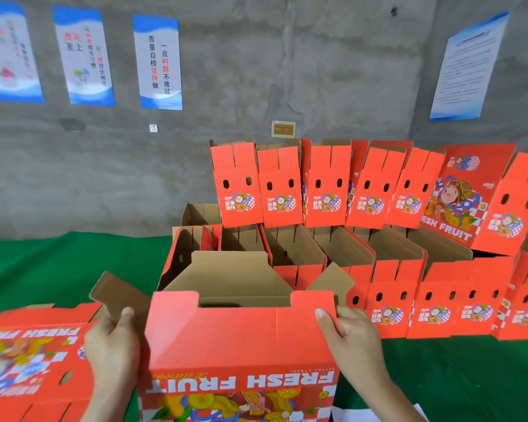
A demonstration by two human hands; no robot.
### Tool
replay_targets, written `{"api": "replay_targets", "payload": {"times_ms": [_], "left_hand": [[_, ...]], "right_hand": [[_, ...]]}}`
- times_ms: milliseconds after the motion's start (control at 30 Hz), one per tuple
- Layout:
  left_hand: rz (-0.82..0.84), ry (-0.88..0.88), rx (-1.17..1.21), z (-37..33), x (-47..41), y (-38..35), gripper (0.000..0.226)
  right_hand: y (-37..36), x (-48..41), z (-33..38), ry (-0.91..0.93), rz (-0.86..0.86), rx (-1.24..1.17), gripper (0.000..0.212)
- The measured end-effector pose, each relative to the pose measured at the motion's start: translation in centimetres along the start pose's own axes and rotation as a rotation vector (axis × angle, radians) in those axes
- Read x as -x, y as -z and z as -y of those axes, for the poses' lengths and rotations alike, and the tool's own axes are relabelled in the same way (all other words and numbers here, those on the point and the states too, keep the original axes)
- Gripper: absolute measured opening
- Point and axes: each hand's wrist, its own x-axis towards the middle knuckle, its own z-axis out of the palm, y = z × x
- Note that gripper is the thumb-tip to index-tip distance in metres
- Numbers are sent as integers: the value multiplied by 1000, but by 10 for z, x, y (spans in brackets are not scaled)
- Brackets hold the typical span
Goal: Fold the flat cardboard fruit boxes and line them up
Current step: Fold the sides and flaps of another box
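Between the two hands stands a half-folded red printed corrugated cardboard fruit box [241, 339]. Its glossy front panel faces us with the white words FRESH FRUIT upside down, and its notched top edge runs straight from thumb to thumb. The left hand [113, 345] grips the box's left edge, thumb laid on a plain brown side flap [119, 293] that juts up and outward, the other fingers hidden behind the card. The right hand [351, 336] pinches the front panel's upper right corner, thumb on the red face, fingers curled behind. Just above that thumb a second brown flap [329, 278] tilts out. Past the fingertips we see the box's open inside, matte brown and ribbed, with a tall back panel standing. Outside the left hand, touching the wrist, lies a flat unfolded red cardboard sheet [34, 354] with oval handle holes. Beyond and to the outer side of the right hand, a row of folded red boxes [393, 300] stands side by side, walls touching, lids [323, 190] raised against the rough grey concrete wall [256, 86]. The green cloth tabletop [43, 269] shows bare beyond the left hand and again below the right forearm. Blue-and-white posters [157, 62] hang on the wall above.
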Motion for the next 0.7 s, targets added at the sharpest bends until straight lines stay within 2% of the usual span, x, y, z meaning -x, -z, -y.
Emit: {"api": "replay_targets", "payload": {"times_ms": [67, 133, 267, 333, 367, 467, 500, 567, 700], "left_hand": [[33, -26, -10, -7, 2, 3, 28], [65, -64, -83, -12, 4, 5, 26], [124, -180, -239, -18, 5, 9, 21], [148, -259, -334, -23, 7, 11, 14], [162, -299, -387, -26, 10, 12, 10], [234, -381, -495, -30, 13, 15, 40], [269, -390, -516, -33, 15, 16, 52], [349, -475, -524, -36, 18, 17, 67], [470, -707, -521, -37, 18, 20, 58]], "right_hand": [[-6, -4, -3, -75, 106, -25, 58], [-10, -9, -3, -122, 207, -21, 46], [-13, -16, 1, -163, 295, 8, 26], [-12, -17, 1, -179, 332, 35, 24], [-13, -17, 2, -194, 363, 53, 30], [-13, -16, 6, -208, 430, 89, 65], [-13, -16, 7, -202, 447, 89, 69], [-12, -18, 8, -177, 475, 95, 64], [-6, -23, 9, -183, 556, 151, 42]]}}
